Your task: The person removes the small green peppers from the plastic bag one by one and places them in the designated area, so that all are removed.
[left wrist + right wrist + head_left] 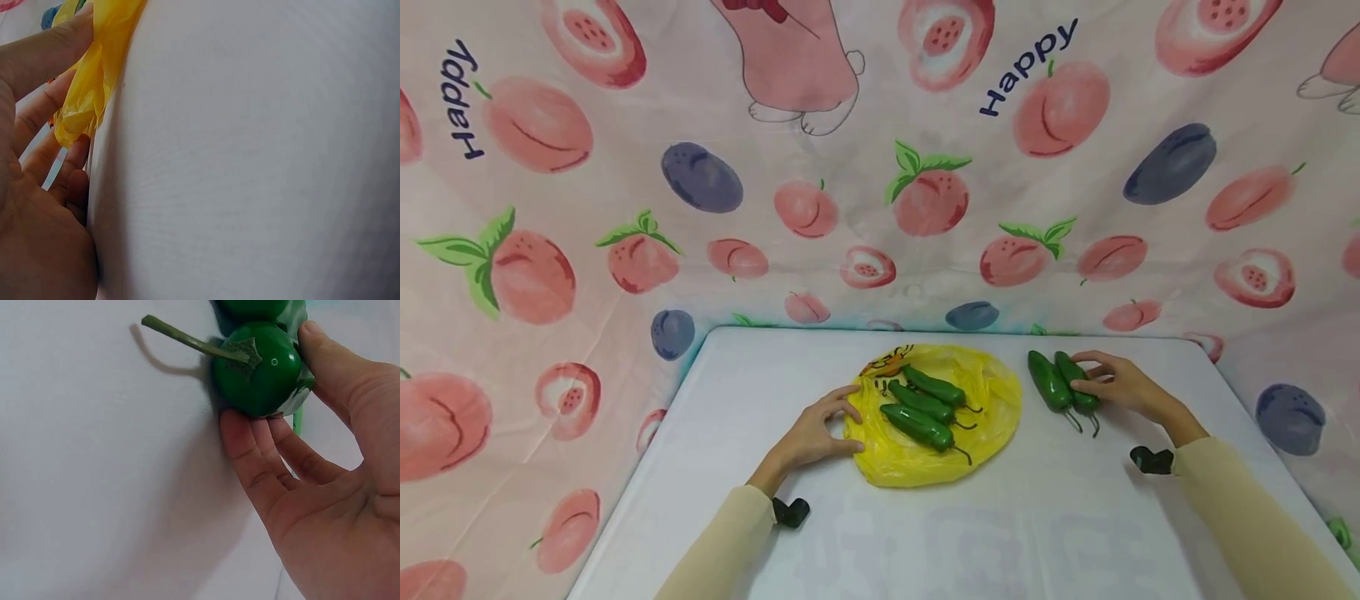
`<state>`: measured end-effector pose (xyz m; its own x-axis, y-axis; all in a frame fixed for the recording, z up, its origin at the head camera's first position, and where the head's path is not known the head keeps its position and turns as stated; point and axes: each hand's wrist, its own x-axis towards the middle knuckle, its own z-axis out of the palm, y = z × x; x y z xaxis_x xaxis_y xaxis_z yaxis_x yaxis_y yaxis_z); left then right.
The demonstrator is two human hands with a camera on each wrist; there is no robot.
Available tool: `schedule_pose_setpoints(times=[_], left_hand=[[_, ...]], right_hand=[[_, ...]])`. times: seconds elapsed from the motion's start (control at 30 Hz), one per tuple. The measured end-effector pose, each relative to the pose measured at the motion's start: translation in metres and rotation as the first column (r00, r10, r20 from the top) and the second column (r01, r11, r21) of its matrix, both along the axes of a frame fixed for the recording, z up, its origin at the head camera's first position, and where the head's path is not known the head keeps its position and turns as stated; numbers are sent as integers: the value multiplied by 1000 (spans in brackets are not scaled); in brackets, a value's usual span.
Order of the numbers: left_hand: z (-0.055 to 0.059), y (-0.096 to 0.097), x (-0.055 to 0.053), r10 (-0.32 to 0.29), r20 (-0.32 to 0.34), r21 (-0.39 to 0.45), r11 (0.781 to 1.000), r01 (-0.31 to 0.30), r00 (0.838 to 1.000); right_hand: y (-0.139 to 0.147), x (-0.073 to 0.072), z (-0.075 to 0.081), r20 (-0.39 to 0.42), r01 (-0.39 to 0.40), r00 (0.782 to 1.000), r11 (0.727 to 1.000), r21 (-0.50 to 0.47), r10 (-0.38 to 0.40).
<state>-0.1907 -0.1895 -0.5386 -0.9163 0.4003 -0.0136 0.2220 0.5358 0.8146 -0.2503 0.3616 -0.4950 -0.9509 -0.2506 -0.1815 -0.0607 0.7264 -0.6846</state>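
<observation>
A yellow plastic bag (985, 454) lies flat on the table with three long green peppers (917, 427) on top, their stems pointing to the lower right. My left hand (816, 429) rests at the bag's left edge, thumb and fingers spread apart and touching the plastic. Yellow plastic (94, 81) shows beside those fingers in the left wrist view. To the right of the bag, two more green peppers lie side by side. My right hand (1123, 385) holds the right-hand pepper (259, 372) between thumb and fingers; its neighbour (1049, 382) lies against it.
The white table (970, 542) has its far edge close behind the bag and peppers. A peach-printed cloth (865, 150) hangs behind and along both sides. A small black device (1152, 460) sits at the right wrist, another (792, 512) at the left.
</observation>
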Motion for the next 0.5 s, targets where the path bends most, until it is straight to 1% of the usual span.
schedule_pose_setpoints(times=[0.2, 0.5], left_hand=[[-2, 0, 1, -1, -1, -1, 1000, 1, 1000], [-1, 0, 2, -6, -15, -2, 1000, 6, 1000]], right_hand=[[3, 0, 2, 0, -46, 999, 999, -18, 46], [4, 3, 16, 31, -113, 993, 994, 5, 113]])
